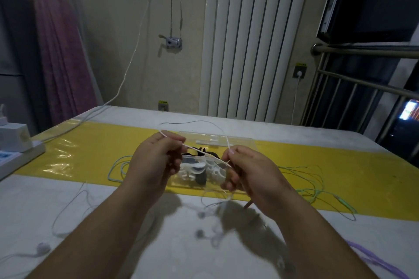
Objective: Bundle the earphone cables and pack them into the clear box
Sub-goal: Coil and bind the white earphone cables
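Note:
Both my hands are raised over the table and hold one white earphone cable [205, 153] stretched between them. My left hand [156, 161] pinches its left end, and my right hand [247, 171] grips the other part, with loose strands and blurred earbuds [200, 214] hanging below. Behind and between the hands lies the clear box [199, 174] on the yellow mat, holding white and black bundled pieces. Its clear lid [217, 141] lies just beyond it.
A mint-green cable [313, 184] sprawls on the yellow mat [90, 149] to the right and left of the box. Another white earphone [43, 248] lies at the near left. A purple cable [376, 260] sits at the near right. A power strip [15, 154] occupies the left edge.

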Tool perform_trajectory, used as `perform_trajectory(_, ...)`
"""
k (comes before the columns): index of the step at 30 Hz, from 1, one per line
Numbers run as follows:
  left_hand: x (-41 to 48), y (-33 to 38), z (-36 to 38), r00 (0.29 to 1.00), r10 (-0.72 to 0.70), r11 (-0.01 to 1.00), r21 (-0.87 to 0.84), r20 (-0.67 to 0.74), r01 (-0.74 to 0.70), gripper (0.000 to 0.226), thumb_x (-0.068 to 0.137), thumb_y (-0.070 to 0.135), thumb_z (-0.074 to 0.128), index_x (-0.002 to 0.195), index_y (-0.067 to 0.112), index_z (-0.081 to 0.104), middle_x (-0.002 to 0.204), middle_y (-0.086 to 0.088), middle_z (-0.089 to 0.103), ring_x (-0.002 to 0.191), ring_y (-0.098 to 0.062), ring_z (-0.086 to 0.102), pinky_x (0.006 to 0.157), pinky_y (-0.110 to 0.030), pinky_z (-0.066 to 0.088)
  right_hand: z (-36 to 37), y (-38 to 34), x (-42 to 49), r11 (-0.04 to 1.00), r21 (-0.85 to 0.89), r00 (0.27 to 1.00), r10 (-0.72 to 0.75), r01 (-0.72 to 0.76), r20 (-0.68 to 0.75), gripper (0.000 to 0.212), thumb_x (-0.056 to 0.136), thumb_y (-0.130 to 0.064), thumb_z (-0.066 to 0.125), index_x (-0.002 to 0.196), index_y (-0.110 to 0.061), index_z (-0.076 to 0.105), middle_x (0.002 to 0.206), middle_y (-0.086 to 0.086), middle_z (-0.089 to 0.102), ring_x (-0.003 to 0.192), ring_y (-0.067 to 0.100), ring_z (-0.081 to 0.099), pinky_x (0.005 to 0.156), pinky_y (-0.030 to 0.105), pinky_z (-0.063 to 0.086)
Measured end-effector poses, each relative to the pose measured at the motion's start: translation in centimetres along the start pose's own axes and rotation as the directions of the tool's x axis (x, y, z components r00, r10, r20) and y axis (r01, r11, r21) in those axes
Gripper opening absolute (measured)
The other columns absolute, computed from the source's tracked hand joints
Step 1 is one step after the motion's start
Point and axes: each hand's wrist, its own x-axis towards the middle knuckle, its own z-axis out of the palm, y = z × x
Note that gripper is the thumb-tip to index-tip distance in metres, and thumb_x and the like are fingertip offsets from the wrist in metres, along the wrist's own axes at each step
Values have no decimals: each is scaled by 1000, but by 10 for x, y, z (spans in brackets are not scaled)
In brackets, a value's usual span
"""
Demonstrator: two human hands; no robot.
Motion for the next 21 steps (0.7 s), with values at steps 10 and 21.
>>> perform_trajectory(10,23,-1,-31,886,-58,987,-160,-461,-19,16,75,8,44,60,13,45,40,3,40,38,-14,33,38,-16,20,-36,-22,-7,998,-68,1000,16,-16,-6,21,98,-12,47,84,-5,62,59,6,44,50,19,38,49,31,43)
perform_trajectory(21,-3,-8,-8,726,601,431,629,336,-648,40,74,30,56,114,25,63,104,10,62,100,-11,55,86,-30,41,-16,-14,-9,983,-179,994,62,-46,87,20,99,-12,48,86,-4,63,53,-5,28,45,10,20,41,19,20)
